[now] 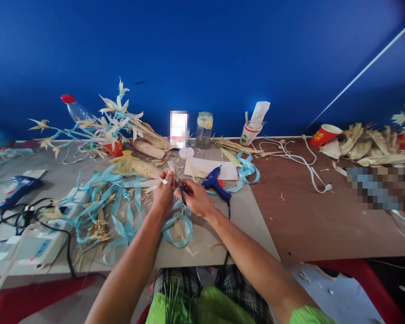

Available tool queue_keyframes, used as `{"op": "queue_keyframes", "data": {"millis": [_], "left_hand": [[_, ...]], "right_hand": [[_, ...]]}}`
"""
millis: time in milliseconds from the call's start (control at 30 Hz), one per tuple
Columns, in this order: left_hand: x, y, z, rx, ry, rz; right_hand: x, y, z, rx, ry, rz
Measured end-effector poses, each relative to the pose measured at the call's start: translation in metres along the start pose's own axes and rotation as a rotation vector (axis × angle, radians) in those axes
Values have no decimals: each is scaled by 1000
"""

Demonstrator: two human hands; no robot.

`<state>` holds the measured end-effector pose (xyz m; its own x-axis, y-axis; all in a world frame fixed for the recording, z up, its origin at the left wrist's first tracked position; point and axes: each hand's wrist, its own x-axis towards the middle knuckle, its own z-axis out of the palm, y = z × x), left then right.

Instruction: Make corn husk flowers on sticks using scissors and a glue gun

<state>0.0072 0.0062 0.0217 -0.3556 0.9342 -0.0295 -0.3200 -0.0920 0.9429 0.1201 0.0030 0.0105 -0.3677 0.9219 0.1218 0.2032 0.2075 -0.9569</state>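
Note:
Over the middle of the table, my left hand [166, 188] pinches a pale piece of corn husk [155, 183]. Close beside it, my right hand [195, 194] is closed around the dark handles of a pair of scissors [182, 192], whose blades point away from me by my left fingertips. Whether the blades are cutting the husk cannot be made out. A blue glue gun [216, 183] lies just right of my right hand, partly on a white sheet [199, 167]. Light-blue ribbon [124, 216] is tangled to the left and below my hands.
A power strip [50, 245] with black cables and a second blue glue gun [20, 188] lie left. Husk flowers [116, 108], a glass jar [204, 130] and a paper cup [249, 134] stand at the back. White cable [310, 166] and dried husks [361, 141] lie right.

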Motion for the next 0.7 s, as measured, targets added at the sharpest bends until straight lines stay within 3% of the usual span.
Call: {"op": "queue_keyframes", "data": {"millis": [200, 700], "left_hand": [[-2, 2, 0, 33, -21, 8], [1, -1, -2, -25, -38, -7]], "right_hand": [[-3, -4, -1, -156, 7, -86], [-2, -6, -2, -166, 40, -71]]}}
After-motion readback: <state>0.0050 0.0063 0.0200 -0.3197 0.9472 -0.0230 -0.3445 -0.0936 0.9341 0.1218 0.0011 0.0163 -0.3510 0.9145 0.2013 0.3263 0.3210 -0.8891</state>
